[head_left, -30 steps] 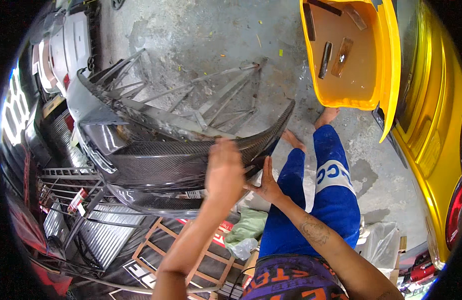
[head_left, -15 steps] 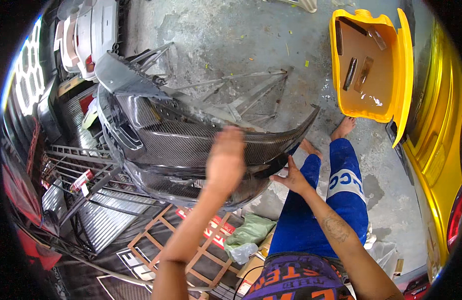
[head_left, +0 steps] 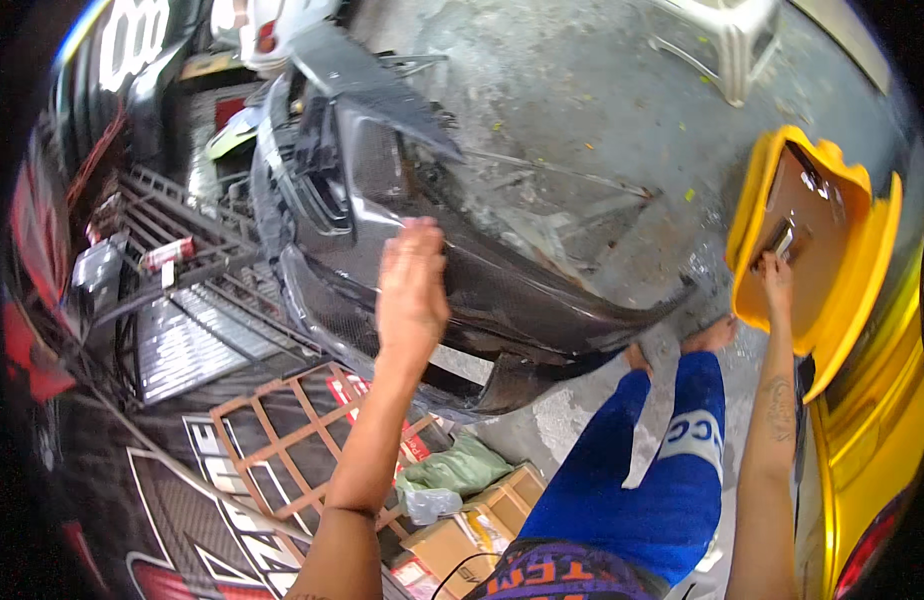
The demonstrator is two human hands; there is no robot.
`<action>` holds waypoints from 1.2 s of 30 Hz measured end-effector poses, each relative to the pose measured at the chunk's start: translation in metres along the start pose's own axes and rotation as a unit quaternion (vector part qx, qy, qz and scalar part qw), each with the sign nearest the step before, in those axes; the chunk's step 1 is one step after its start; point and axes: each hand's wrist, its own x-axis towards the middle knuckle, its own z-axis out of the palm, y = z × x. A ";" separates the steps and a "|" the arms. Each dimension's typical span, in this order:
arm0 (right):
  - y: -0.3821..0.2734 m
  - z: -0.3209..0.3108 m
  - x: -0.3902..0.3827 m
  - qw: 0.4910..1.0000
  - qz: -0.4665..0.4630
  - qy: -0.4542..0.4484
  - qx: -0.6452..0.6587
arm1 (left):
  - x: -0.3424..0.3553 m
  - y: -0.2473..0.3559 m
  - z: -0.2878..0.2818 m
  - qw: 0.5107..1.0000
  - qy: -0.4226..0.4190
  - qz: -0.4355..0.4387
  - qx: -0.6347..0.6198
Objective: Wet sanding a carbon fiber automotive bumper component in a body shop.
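A glossy carbon-fibre car bumper (head_left: 542, 300) stands before me, its weave showing through a wet-looking surface. My left hand (head_left: 414, 285) lies against its upper face, fingers stretched out and close together; anything under the palm is hidden. To the right, my right hand (head_left: 775, 277) reaches into a yellow tub (head_left: 747, 215) of murky brown water. Its fingers close on a small dark flat block (head_left: 783, 238), partly hidden by the hand and the water. Another dark strip (head_left: 788, 172) lies farther up in the tub.
A yellow car body (head_left: 872, 440) borders the right side. At the far right is a white plastic stool (head_left: 730, 45). Metal racks (head_left: 222, 310) crowd the left, with a wooden lattice (head_left: 272, 425), a green bag (head_left: 462, 465) and cardboard boxes (head_left: 457, 540) close by.
My right hand has left the bumper's lower edge and gone right into the tub, onto a block. My left hand stays over the bumper, now less blurred. The view has shifted.
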 end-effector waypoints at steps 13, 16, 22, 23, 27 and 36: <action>0.086 -0.044 0.067 0.881 0.220 0.046 0.415 | -0.137 0.127 0.040 0.425 0.134 -0.367 -0.817; 0.011 -0.022 0.004 0.796 0.203 -0.215 0.529 | -0.128 0.138 0.069 0.363 0.099 -0.375 -0.847; -0.291 -0.011 -0.134 0.895 0.054 -0.188 0.401 | -0.068 0.136 0.089 0.286 0.153 -0.284 -0.902; -0.340 0.016 -0.165 0.904 0.052 -0.225 0.360 | -0.061 0.134 0.089 0.274 0.165 -0.274 -0.907; -0.450 0.122 -0.276 0.862 -0.009 -0.472 0.186 | -0.065 0.103 0.116 0.053 0.188 -0.227 -0.954; -0.584 0.235 -0.332 0.812 -0.440 -0.379 -0.069 | -0.184 -0.007 0.005 0.233 0.456 -0.325 -0.796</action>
